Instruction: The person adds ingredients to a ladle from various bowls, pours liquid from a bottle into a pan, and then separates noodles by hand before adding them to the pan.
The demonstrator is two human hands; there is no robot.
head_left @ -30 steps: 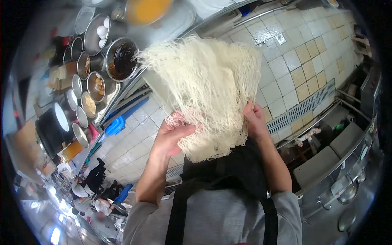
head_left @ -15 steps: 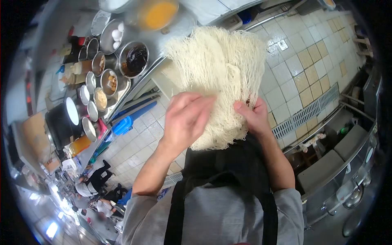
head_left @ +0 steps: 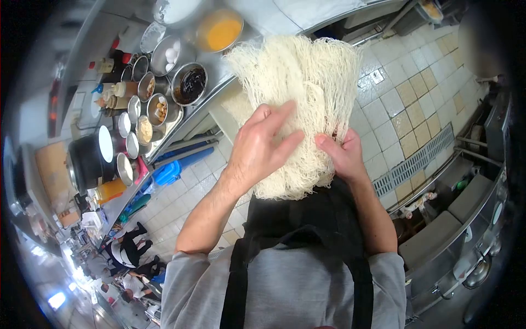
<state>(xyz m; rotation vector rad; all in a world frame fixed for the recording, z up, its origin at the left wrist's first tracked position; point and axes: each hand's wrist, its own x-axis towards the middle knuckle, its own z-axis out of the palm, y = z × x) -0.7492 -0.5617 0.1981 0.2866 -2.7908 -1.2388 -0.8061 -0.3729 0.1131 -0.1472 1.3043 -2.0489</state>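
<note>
A large mass of thin, pale noodles [head_left: 307, 71] hangs in front of my body, over the dark apron. My right hand [head_left: 346, 155] grips its right edge, the thumb on top and the other fingers partly hidden. Over the left part of the noodles is my left hand [head_left: 266, 140], thumb and forefinger spread apart and the fingertips right at the strands. A pale tub [head_left: 219, 116] with similar noodles shows behind the bundle on the left.
A steel counter runs along the left. It carries a bowl of dark sauce [head_left: 190, 84], a bowl of eggs [head_left: 171, 56], an orange liquid bowl [head_left: 220, 32] and several small bowls. Two or more people [head_left: 129, 249] are at lower left. A floor drain [head_left: 416, 162] lies right.
My left hand, blurred and with fingers closer together before, has spread its fingers over the noodles. My right hand keeps its grip. The view has shifted slightly, moving the counter rightward in it.
</note>
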